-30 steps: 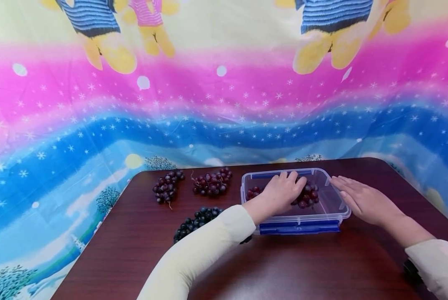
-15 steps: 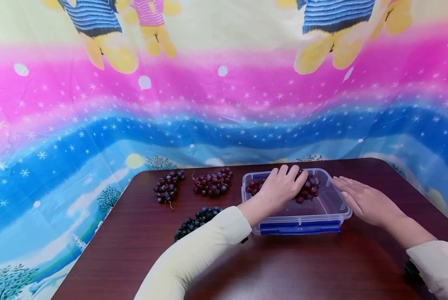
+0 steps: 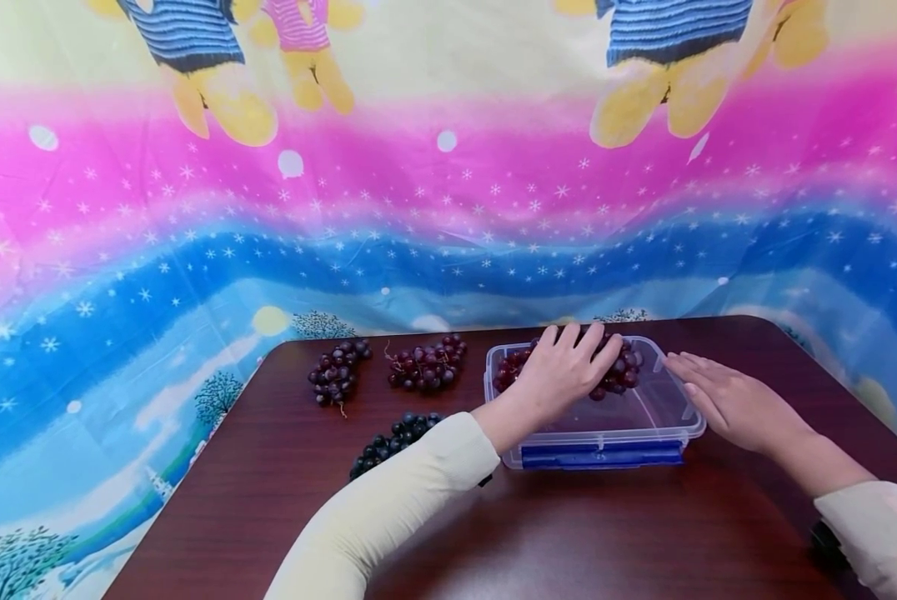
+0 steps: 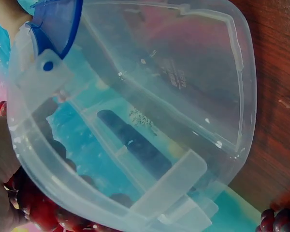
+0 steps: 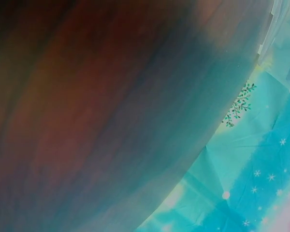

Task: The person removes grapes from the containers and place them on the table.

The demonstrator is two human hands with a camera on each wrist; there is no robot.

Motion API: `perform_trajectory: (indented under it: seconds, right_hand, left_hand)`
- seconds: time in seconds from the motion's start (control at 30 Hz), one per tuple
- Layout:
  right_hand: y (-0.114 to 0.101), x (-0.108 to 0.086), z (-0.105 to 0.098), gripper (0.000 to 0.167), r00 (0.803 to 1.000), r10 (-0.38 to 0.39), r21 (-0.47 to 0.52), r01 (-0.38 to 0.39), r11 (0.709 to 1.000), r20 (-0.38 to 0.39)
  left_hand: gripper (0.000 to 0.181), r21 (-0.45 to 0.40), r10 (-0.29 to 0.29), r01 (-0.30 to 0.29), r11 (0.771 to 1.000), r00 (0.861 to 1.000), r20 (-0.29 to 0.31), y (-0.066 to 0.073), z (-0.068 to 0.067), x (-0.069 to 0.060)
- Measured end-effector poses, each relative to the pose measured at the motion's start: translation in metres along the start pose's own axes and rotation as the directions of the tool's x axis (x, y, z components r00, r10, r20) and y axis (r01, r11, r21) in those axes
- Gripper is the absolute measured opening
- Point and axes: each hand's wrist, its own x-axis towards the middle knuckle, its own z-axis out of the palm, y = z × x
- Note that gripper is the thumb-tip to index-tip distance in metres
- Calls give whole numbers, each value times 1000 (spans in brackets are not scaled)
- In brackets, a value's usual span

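My left hand (image 3: 564, 367) grips a bunch of dark red grapes (image 3: 619, 375) over the clear plastic box (image 3: 606, 438) with blue clips. Grapes show on both sides of the hand; its palm covers the middle of the bunch. In the left wrist view, the grapes (image 4: 43, 208) are beside the box's rim, with part of the hand (image 4: 0, 164) against them. My right hand (image 3: 741, 404) lies along the box's right edge, fingers straight and together. The right wrist view shows mostly blurred table and the patterned cloth.
Two more bunches of red grapes, one at the far left (image 3: 338, 372) and one beside it (image 3: 426, 364), lie left of the box on the brown table (image 3: 268, 467). Black grapes (image 3: 396, 442) lie nearer, partly behind the left sleeve (image 3: 418, 483). A patterned cloth (image 3: 448, 192) hangs behind the table.
My left hand has risen slightly, and the bunch of grapes has come up with it from lower in the box. The right hand keeps its place at the box's edge.
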Motion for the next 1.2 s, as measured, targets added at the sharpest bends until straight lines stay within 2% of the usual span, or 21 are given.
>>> perform_trajectory:
  seconds: [0.17,0.4,0.6,0.7,0.87,1.0,1.1,1.2]
  right_hand:
    - [0,0,0,47,1000,7,3,-7,1000,6]
    - [0,0,0,48,999,23,-1,-23,1000,26]
    - [0,0,-1,48,999,24,-2,-24,1000,29]
    - [0,0,-1,48,999,25,-4,-25,1000,31]
    - [1,0,0,48,999,18,-7,-18,1000,30]
    - [1,-1,0,48,999,16,-5,-16,1000,29]
    - [1,-1,-1,48,1000,17,-4,-16,1000,26]
    - [0,-1,-1,48,1000,16,-6,-16,1000,24]
  left_hand:
    - [41,30,12,-9,999,997,-71,-5,0,0]
    - [48,61,24,-12,998,981,-193,-13,-3,0]
    - [38,51,6,4,999,980,-201,-17,-2,-2]
    - [39,49,4,6,999,979,-203,-20,-2,-4]
    - [45,68,18,0,998,966,-260,-29,-6,-7]
    - [47,93,38,-9,996,951,-307,-39,-15,-9]
    - [42,106,48,-15,994,948,-315,-45,-19,-12]
    - [41,101,43,-11,995,947,-317,-49,-16,-16]
